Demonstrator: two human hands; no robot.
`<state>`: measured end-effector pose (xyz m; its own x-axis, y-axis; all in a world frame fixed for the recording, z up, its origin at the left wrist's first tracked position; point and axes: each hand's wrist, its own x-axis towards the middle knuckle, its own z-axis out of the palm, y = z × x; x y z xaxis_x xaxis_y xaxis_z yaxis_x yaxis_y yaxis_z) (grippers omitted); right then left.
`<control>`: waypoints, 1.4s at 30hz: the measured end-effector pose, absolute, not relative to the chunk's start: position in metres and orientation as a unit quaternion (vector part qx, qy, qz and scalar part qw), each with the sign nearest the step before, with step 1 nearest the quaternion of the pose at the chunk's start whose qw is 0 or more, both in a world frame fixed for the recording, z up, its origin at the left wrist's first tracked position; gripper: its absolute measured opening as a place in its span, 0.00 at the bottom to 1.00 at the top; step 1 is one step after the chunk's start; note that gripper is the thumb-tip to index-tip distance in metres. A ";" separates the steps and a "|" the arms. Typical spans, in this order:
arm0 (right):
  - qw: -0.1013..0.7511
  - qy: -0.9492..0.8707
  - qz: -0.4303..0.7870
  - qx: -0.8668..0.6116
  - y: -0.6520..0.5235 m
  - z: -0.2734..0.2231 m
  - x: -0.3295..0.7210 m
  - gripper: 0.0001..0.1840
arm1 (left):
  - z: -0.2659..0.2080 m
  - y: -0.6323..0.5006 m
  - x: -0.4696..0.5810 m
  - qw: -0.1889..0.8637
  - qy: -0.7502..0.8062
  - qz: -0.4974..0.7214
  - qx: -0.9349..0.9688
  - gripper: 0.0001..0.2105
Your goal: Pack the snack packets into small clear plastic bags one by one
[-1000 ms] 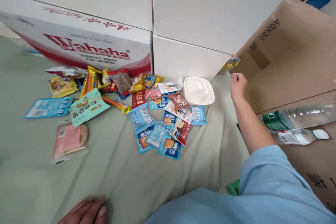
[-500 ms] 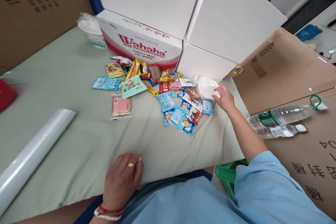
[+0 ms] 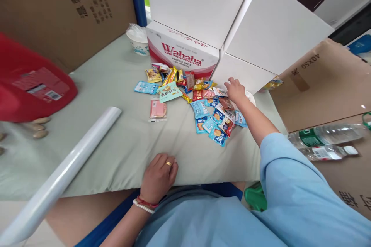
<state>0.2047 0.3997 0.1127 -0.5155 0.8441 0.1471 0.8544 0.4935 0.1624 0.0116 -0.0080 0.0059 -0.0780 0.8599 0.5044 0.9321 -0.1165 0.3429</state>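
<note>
My right hand [image 3: 235, 90] reaches over the back right of a heap of snack packets, its fingers apart and nothing visible in them. Behind that hand and wrist, a white bowl [image 3: 251, 98] is mostly hidden. Near the table's front edge rests my left hand [image 3: 160, 173], fingers curled under and nothing showing in it. Blue packets [image 3: 213, 124] lie in front of the right hand. Left of them are a pale green packet [image 3: 169, 92], yellow packets [image 3: 171, 76] and a light blue packet [image 3: 146, 87]. A pink sliced-meat packet [image 3: 158, 109] lies apart, closer to me.
A Wahaha carton [image 3: 182, 54] and white boxes [image 3: 246, 71] stand behind the packets. At left are a long plastic roll [image 3: 72, 166], a red container [image 3: 34, 81] and a paper tub [image 3: 137, 42]. Clear bottles [image 3: 330, 135] lie at right by cardboard [image 3: 307, 85].
My right hand has moved left from the bowl's right rim to its left side, by the packets. My left hand stays on the table. The view has swung left, showing more of the red container.
</note>
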 end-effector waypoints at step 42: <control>0.214 -0.783 0.474 -0.341 0.145 0.051 0.171 0.19 | 0.038 0.005 -0.009 -0.484 -0.459 -0.735 -0.121 0.13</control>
<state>0.1715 0.1448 0.0510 -0.6766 0.7362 0.0119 0.3307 0.3183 -0.8884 -0.0089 0.0050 0.0376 -0.5018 0.8230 -0.2663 -0.6010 -0.1102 0.7916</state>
